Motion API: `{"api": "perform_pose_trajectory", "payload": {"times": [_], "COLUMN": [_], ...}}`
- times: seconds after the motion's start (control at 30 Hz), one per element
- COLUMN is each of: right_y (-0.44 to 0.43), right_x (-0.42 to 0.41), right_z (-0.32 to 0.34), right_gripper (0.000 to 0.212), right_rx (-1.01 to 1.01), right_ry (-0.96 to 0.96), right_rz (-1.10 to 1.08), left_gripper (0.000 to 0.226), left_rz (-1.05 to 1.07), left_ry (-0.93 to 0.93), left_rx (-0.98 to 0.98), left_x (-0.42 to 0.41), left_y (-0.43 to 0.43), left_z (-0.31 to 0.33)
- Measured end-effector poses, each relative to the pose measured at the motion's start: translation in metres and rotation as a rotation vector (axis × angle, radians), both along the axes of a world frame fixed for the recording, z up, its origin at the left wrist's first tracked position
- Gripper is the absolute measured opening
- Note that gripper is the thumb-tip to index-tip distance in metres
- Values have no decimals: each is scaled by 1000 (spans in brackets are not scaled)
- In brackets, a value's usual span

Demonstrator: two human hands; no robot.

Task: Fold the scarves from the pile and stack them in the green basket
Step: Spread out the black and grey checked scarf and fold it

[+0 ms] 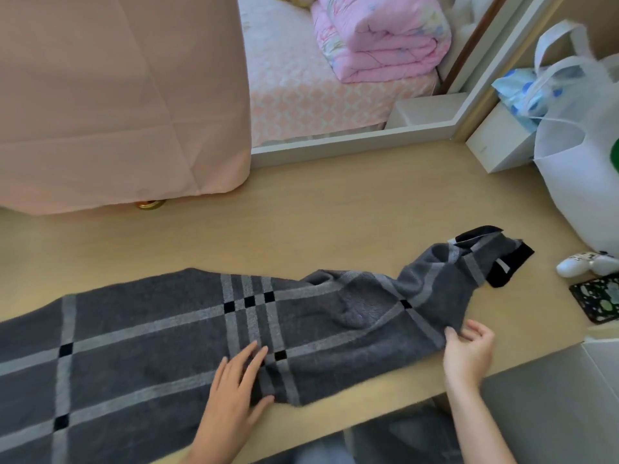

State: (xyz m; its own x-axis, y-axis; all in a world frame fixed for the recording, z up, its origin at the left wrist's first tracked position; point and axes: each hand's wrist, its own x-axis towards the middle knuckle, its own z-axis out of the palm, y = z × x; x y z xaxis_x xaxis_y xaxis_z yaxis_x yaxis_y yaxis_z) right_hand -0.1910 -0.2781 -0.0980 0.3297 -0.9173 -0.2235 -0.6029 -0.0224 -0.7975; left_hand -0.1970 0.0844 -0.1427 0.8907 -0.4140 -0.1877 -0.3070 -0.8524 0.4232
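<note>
- The tabletop point(335, 212) is covered along its near edge by one long grey plaid scarf point(150, 346), which is laid flat from the left edge and bunched up toward the right edge.
- A white bag point(576, 169) is stood at the right edge.
- The left hand point(234, 390) is pressed flat on the scarf by the near edge, fingers straight and spread.
- The scarf's near hem is pinched by the right hand point(469, 353).

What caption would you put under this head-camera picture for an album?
Left hand flat on a grey plaid scarf spread along the wooden table, right hand pinching its edge.
</note>
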Motion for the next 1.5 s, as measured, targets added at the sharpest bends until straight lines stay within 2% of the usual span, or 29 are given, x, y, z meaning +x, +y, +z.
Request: {"api": "perform_pose_trajectory", "payload": {"times": [0.1,0.2,0.27,0.33,0.43,0.53,0.6,0.7,0.77,0.8,0.9,0.97,1.1,1.17,1.23,1.33,1.4,1.5], "right_y": [19,65,103,128,137,134,131,127,125,124,128,137,155,155,146,129,122,113], "right_x": [-10,-24,-33,-43,-52,-47,-40,-29,-29,-30,-24,-8,61,103,138,164,170,171], "right_z": [-9,-24,-33,-43,-58,-57,-53,-45,-43,-43,-38,-29,-10,-9,-10,-8,-4,-4], "right_gripper": [47,43,31,30,40,23,10,13,18,19,17,20,27,31,32,21,9,27], "right_rx": [-197,-490,-524,-487,-469,-461,-455,-439,-478,-515,-484,-419,-452,-504,-512,-513,-445,-302], "right_ry": [98,143,89,63,82,42,12,15,32,35,31,16,-25,74,266,547,670,775], "right_rz": [139,499,854,1158,1374,1380,1379,1403,1456,1487,1489,1391,1200,1189,1197,1223,1306,1460], "left_gripper": [66,61,59,43,28,16,39,66,76,73,56,58,64,64,65,69,72,73], "left_rz": [17,-63,-84,-49,31,43,122,249,242,227,122,126,150,157,147,118,103,99], "left_ry": [10,-15,-63,-132,-133,-85,-3,126,214,217,159,167,68,40,21,62,85,83], "left_rx": [48,74,48,-45,-127,-116,-173,-258,-255,-254,-85,84,159,162,190,253,266,259], "left_x": [-6,-16,-21,-24,-20,-19,-16,-11,-8,-5,-2,0,11,22,33,40,39,41], "left_y": [7,16,21,21,26,40,45,49,55,56,62,60,52,46,42,41,41,41], "left_z": [1,-10,-16,-15,-8,-7,-1,13,18,22,13,7,5,9,5,-7,-14,-17]}}
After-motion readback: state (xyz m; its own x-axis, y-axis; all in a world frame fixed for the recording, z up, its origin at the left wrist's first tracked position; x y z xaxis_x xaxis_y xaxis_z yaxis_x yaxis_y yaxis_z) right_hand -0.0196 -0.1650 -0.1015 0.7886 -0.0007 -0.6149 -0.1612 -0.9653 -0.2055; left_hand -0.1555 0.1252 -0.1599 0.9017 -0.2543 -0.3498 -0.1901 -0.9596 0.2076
